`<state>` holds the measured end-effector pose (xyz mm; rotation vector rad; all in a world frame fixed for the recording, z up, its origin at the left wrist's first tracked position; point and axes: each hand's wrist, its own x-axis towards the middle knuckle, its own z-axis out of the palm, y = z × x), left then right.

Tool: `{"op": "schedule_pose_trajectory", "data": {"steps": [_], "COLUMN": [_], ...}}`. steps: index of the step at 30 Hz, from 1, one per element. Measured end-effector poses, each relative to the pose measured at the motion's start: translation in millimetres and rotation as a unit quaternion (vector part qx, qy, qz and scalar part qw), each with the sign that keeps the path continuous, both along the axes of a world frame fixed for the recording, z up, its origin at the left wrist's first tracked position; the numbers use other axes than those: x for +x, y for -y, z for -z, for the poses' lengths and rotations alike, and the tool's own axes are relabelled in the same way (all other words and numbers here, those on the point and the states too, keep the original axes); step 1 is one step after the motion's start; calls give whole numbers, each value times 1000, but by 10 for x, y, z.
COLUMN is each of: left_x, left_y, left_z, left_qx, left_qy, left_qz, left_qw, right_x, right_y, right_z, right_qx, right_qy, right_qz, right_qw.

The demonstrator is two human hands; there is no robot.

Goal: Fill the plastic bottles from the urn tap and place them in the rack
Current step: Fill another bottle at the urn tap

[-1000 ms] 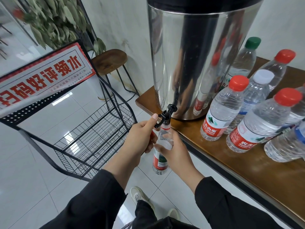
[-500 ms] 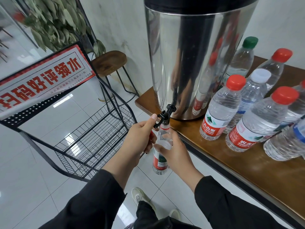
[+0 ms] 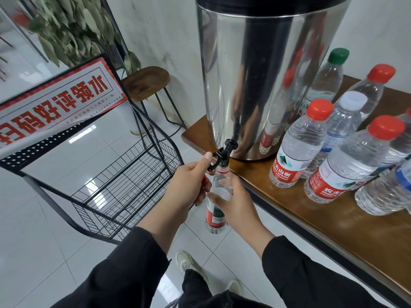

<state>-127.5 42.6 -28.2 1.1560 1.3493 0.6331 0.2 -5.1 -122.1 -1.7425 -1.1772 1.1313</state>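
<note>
White floor tiles and a pale marbled wall frame a brown table (image 3: 333,223) whose corner carries a tall steel urn (image 3: 262,81), set near the edge so that its black tap (image 3: 223,155) juts out past the tabletop with free space below it. That overhang explains the pose: the right hand (image 3: 235,203) is wrapped round the shoulder of an uncapped bottle (image 3: 219,196) and holds it upright beneath the table edge, mouth pushed up against the spout, so water would drop straight into the narrow neck. The left hand (image 3: 189,185) has its thumb laid on the tap lever and its fingers curled below; something red peeks from under them — probably the bottle's cap, though too little shows to be sure. The bottle is clear ribbed plastic with a red band at the neck and a red, green and white label low on its body; I cannot make out a water level through the glare, so how full it is stays uncertain. Thin walls like these would likely dent under a hard squeeze, which suits the light grip high up. Capped bottles (image 3: 302,143) stand crowded on the table just right of the urn. Left of the person waits the black wire rack (image 3: 124,185), close enough for a short swing — its visible shelf holds no bottles.
</note>
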Motion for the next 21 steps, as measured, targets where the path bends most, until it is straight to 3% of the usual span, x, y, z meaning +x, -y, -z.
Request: {"op": "schedule_pose_trajectory", "data": {"steps": [21], "left_x": [-35], "left_y": [-26], "left_z": [12], "left_qx": [19], "left_qy": [-14], "left_qz": [8], "left_qw": [1000], "right_x": [-37], "right_y": [5], "right_z": [-23], "right_qx": [-3], "right_qy": [6], "right_qz": [7], "right_qw": [1000]}}
